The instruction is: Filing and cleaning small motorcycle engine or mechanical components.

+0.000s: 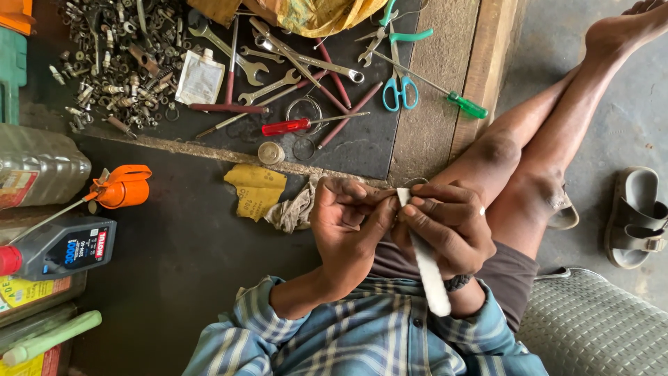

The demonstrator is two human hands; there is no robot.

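Note:
My left hand [346,226] and my right hand [445,226] meet in front of my chest, above my lap. My right hand grips a long white flat strip [429,275]; its lower end points down toward my checked shirt. The strip's top end [403,196] sits between the fingertips of both hands, with my left thumb and fingers pinching there. A thin metal ring [416,182] seems to show just above the fingertips; whether a hand holds it is unclear. A dark band circles my right wrist.
Spanners [240,59], a red screwdriver [285,127], a green screwdriver [465,105] and blue scissors [400,89] lie on a dark mat, with a pile of nuts and bolts [111,63]. An orange oil can [120,186], oil bottle [59,247], yellow sandpaper [256,188], rag [296,209] and sandal [637,216] are nearby.

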